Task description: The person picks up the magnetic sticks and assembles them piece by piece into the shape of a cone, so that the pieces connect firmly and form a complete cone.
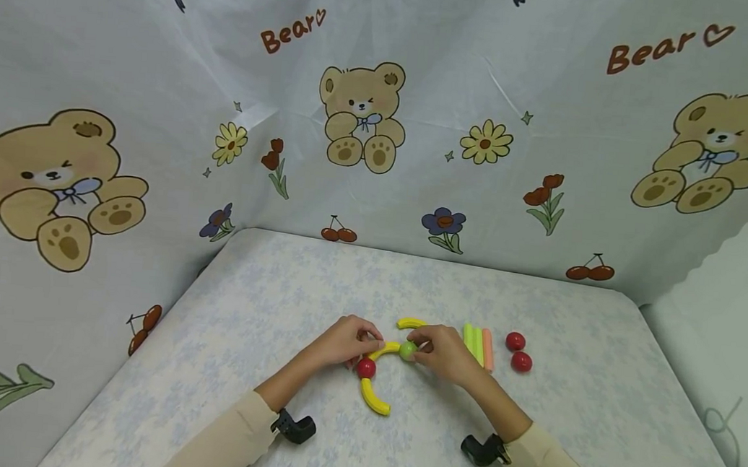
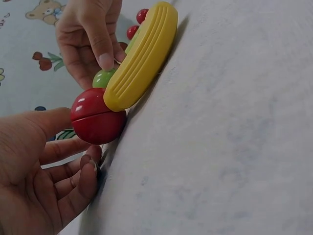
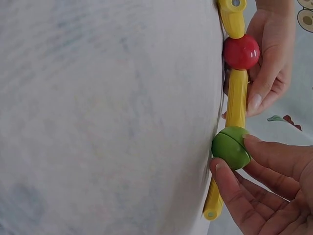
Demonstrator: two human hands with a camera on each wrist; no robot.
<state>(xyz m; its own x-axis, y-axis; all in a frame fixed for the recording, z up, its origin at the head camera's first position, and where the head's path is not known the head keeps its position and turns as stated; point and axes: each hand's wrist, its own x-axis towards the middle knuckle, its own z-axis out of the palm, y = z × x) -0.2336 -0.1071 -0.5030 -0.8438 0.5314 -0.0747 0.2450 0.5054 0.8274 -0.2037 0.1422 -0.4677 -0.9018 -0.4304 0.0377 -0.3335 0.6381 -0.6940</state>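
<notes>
A person's right hand (image 1: pixel 447 351) pinches a green ball (image 1: pixel 408 351) between thumb and fingertips at one end of a curved yellow rod (image 1: pixel 390 347), while the left hand (image 1: pixel 342 342) curls thumb and fingers about that rod, a grip that likely steadies it. A red ball (image 1: pixel 367 367) meets its other end and a second yellow rod (image 1: pixel 372 398) on the table (image 1: pixel 244 318). Lime-green rods (image 1: pixel 469 336) lie side by side near two loose red balls (image 1: pixel 515 341), apparently for easy reach.
</notes>
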